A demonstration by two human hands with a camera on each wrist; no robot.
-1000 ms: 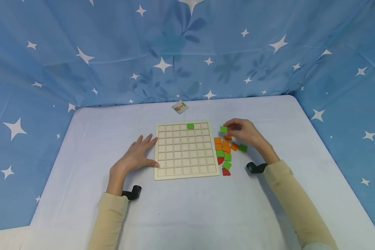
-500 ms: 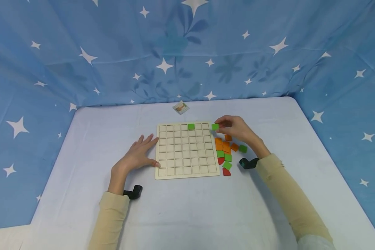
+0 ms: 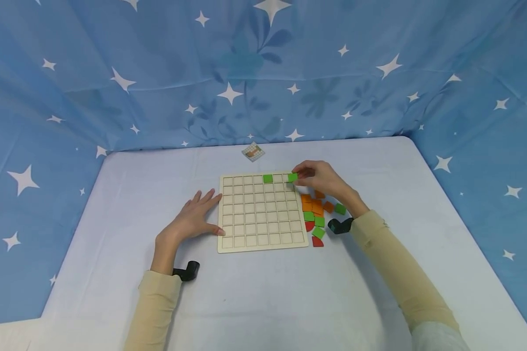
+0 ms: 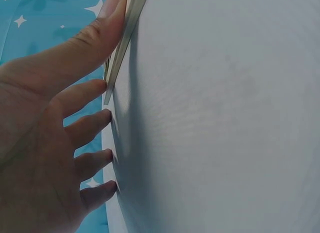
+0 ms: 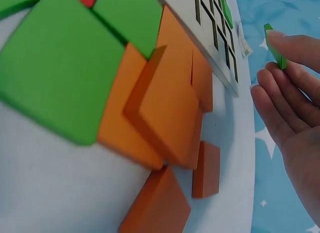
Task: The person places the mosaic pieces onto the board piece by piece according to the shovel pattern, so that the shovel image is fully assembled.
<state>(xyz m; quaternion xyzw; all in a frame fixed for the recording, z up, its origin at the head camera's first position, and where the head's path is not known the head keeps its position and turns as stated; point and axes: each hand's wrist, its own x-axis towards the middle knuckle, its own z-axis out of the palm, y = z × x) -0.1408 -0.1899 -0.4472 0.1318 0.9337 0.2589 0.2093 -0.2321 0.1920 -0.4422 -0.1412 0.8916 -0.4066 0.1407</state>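
Observation:
A pale wooden grid board (image 3: 254, 209) lies on the white table. One green square tile (image 3: 268, 179) sits in its far row, right of the middle. My right hand (image 3: 322, 178) pinches another green tile (image 3: 293, 177) between thumb and fingers, over the board's far right corner. In the right wrist view that held tile (image 5: 276, 47) is seen nearly edge-on. My left hand (image 3: 191, 218) has its fingers spread at the board's left edge. The left wrist view shows the thumb (image 4: 95, 35) against the board's edge (image 4: 125, 43).
Right of the board lie several loose tiles: orange squares (image 3: 317, 206), green squares (image 3: 318, 232) and red quarter-round pieces (image 3: 318, 242). Some orange ones overlap. A small patterned card (image 3: 253, 151) lies behind the board. A blue star-printed curtain (image 3: 158, 97) hangs behind the table.
My right hand has moved left with the green tile, from above the loose tiles to the board's far right corner. The left hand stays at the board's left edge.

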